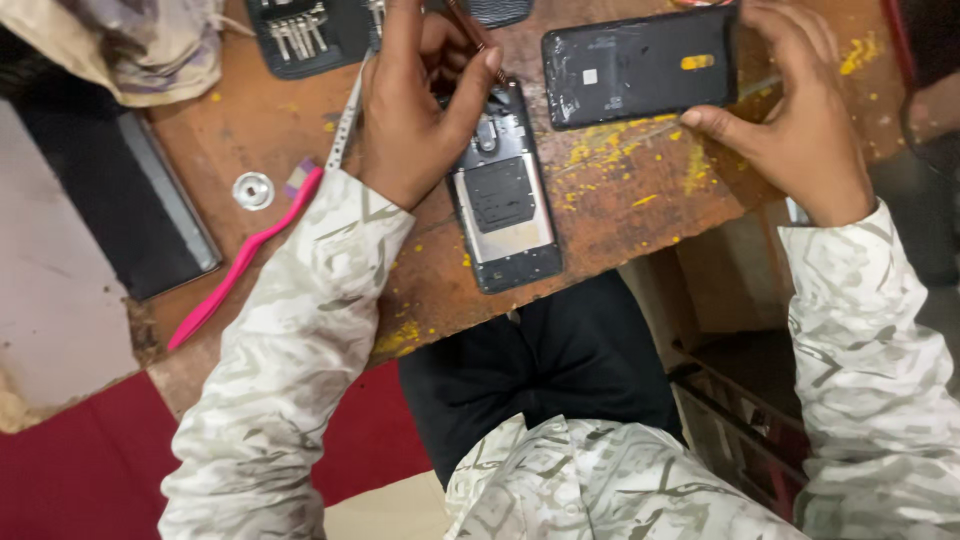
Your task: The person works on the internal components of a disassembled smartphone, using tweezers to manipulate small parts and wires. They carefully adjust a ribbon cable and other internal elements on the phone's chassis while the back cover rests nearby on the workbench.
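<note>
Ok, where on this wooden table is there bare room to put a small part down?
The table is bare between the opened phone and the right hand, below the back cover. A smaller patch lies between the metal disc and the bit case. It's crowded around the left hand.

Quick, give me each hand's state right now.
Left hand: closed on a thin tool over the opened phone.
Right hand: holding the black back cover by its edge.

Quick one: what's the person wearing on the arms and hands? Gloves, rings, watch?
Both arms wear long sleeves in a pale cream and grey camouflage-like print, the left sleeve and right sleeve ending at the wrists. The left hand and right hand are bare: no gloves, rings or watch visible.
</note>
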